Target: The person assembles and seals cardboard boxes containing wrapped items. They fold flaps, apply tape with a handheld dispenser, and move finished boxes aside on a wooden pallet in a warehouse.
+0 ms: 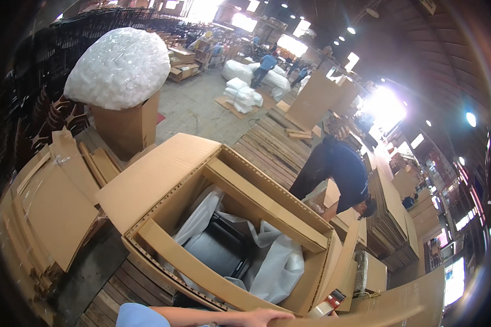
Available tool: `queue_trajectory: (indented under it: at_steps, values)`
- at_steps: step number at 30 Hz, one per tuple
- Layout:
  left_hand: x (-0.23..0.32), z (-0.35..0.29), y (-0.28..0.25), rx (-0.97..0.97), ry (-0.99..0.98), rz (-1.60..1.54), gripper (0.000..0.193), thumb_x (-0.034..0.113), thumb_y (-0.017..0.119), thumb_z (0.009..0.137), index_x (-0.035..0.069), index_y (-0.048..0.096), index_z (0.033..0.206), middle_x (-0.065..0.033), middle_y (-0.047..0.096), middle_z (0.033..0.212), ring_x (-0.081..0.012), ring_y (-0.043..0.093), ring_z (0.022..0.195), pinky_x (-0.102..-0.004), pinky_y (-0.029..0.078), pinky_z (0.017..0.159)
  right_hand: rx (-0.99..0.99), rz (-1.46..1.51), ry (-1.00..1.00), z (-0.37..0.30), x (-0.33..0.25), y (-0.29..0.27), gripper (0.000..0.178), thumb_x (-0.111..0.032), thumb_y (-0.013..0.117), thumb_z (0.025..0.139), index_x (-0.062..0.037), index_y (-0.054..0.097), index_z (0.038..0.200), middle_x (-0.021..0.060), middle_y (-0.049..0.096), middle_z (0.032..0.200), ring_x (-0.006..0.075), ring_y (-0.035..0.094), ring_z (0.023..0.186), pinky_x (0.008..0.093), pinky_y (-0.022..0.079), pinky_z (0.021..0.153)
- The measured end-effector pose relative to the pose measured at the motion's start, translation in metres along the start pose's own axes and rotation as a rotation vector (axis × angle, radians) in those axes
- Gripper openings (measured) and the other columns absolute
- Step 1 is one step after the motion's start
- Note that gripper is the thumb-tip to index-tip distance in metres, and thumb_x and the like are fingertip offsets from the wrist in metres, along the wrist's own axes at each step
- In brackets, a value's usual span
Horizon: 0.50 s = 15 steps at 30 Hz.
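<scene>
A large open cardboard box (163, 199) stands before me, with folded cardboard strips (267, 199) along its inner sides. In it lies a black, smooth item (218, 245), partly wrapped in white foam sheet (278, 261). My left hand (267, 316) reaches along the near side, its fingers closed at the end of a raised cardboard flap (365, 317). Behind that blurred flap, a tape dispenser (327, 304) shows at the box's near right corner. My right hand (333, 314) is mostly hidden there, with only a sliver of it visible against the dispenser.
Flat cardboard sheets (60, 201) lean at the left. Behind them, a tall carton (128, 128) carries a bulging clear bag of white material (123, 68). A person in dark clothes (341, 169) bends beyond the box, beside stacked cardboard (390, 212). Wooden slats (267, 141) cover part of the floor.
</scene>
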<state>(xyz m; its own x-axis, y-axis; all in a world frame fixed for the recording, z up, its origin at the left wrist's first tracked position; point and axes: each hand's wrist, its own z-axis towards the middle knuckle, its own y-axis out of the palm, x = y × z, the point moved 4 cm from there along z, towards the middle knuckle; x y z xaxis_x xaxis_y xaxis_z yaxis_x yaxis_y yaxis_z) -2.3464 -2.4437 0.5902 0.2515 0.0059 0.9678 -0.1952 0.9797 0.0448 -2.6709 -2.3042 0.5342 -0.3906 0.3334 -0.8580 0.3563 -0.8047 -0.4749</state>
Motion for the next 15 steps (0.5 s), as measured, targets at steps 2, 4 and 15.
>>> queue_trajectory:
  at_steps: [2, 4, 15]
  values:
    - [-0.015, -0.013, -0.017, 0.187, -0.011, -0.013, 0.073, 0.043, 0.081, 0.089, 0.001, 0.056, 0.144, -0.0164, 0.066, 0.134, -0.0266, 0.065, 0.121, -0.0400, 0.052, 0.103, -0.030, -0.012, 0.010, 0.004, 0.010, 0.001, 0.006, -0.003, 0.076, 0.086, 0.0026, 0.077, 0.086, 0.0035, 0.073, 0.078, 0.0123, 0.069, 0.070, 0.0320, 0.055, 0.062]
    - [-0.028, -0.021, -0.033, 0.345, -0.071, -0.211, 0.085, 0.046, 0.083, 0.088, -0.001, 0.049, 0.150, -0.0181, 0.063, 0.142, -0.0256, 0.062, 0.128, -0.0381, 0.049, 0.108, -0.069, -0.027, 0.016, 0.012, 0.024, 0.001, 0.006, -0.003, 0.075, 0.086, 0.0031, 0.076, 0.086, 0.0034, 0.073, 0.079, 0.0118, 0.068, 0.070, 0.0318, 0.055, 0.062]
    - [-0.100, -0.064, -0.124, 0.879, -0.520, 0.060, 0.069, 0.052, 0.074, 0.091, -0.005, 0.064, 0.128, -0.0201, 0.075, 0.116, -0.0287, 0.073, 0.110, -0.0397, 0.055, 0.096, -0.199, 0.009, 0.135, 0.004, 0.010, 0.005, 0.007, -0.001, 0.071, 0.089, 0.0051, 0.076, 0.089, 0.0043, 0.073, 0.082, 0.0121, 0.068, 0.072, 0.0315, 0.055, 0.064]
